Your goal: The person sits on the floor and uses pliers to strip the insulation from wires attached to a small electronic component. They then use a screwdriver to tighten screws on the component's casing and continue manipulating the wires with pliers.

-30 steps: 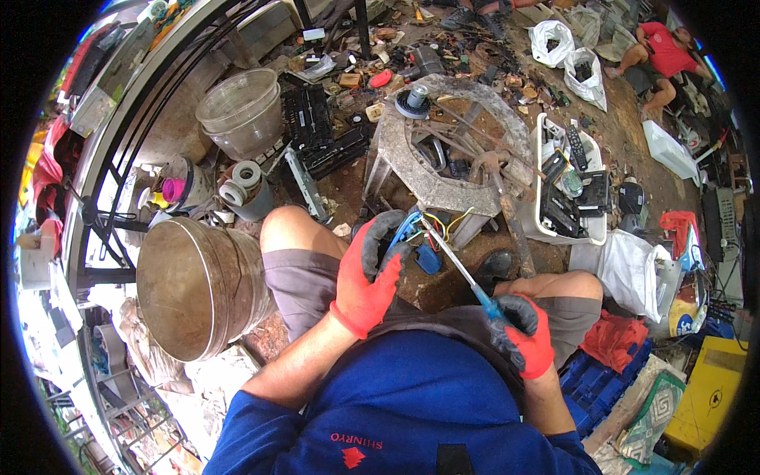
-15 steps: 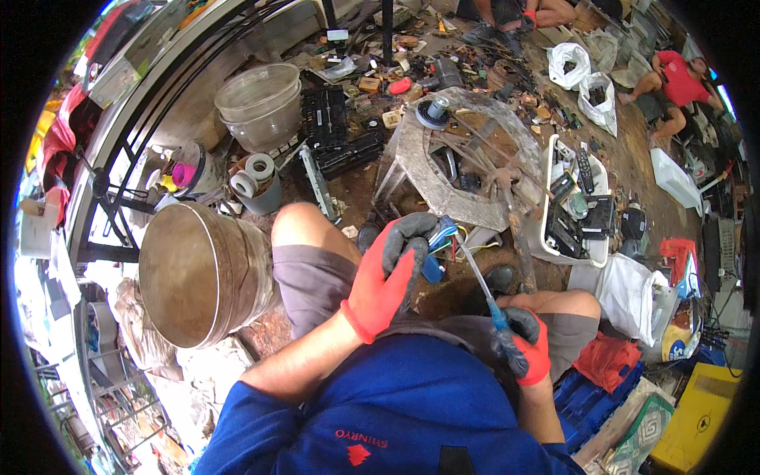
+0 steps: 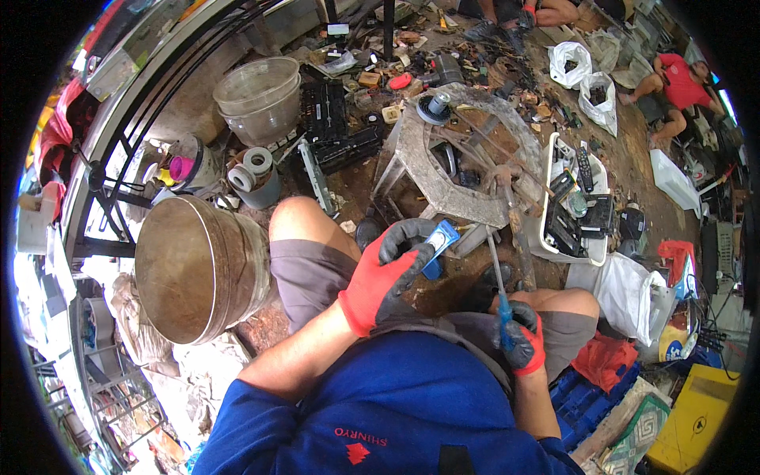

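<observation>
The left hand [image 3: 380,277] pinches a small blue plastic casing [image 3: 444,235] near the octagonal metal stand's [image 3: 457,203] near edge, seemingly by one end to leave the other exposed; the right hand [image 3: 522,339] grips a blue-handled screwdriver [image 3: 504,311], apparently for control.

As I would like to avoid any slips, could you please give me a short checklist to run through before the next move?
1. Left hand has the upper blue piece between thumb and fingers: ok.
2. Right hand is closed around the handle of the screwdriver: ok.
3. Screwdriver tip is away from the left fingers: ok, it points up, to the right of them.
4. Both hands are gloved: ok, red and black gloves.
5. Lower blue piece is separate from the upper one: cannot tell.
6. Top of the grey stand is clear: not ok, a round part sits on it.
</observation>
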`<state>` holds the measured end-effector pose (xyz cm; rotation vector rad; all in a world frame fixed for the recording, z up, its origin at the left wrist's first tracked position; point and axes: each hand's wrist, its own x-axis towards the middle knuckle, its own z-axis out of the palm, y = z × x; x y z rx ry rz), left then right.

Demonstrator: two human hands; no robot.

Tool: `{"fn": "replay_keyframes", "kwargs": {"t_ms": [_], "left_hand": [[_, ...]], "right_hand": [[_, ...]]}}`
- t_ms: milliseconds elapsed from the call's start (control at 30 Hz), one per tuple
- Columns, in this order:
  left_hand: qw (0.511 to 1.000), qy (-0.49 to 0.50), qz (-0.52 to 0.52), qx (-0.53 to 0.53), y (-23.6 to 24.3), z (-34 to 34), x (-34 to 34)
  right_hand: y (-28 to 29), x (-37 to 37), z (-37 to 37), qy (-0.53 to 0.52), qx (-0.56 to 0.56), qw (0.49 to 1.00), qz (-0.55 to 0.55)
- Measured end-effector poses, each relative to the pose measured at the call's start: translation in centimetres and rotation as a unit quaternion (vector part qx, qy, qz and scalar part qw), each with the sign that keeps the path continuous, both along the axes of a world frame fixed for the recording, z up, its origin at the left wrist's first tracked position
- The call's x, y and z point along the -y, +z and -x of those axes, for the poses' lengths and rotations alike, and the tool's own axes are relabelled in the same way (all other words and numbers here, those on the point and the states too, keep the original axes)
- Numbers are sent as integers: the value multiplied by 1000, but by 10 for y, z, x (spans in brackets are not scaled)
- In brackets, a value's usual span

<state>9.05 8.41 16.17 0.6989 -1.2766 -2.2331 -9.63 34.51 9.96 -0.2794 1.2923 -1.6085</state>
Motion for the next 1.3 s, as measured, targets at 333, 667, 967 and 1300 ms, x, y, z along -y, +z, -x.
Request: {"fn": "replay_keyframes", "kwargs": {"t_ms": [333, 667, 967, 1300], "left_hand": [[997, 25, 68, -5, -8, -4, -6], [993, -11, 118, 26, -26, 4, -20], [986, -107, 108, 68, -40, 7, -37], [967, -138, 183, 116, -53, 10, -38]], "right_hand": [[-7, 0, 1, 34, 2, 999, 15], [21, 33, -18, 22, -3, 1000, -8], [14, 77, -32, 6, -217, 973, 72], [1, 70, -21, 8, -183, 978, 101]]}}
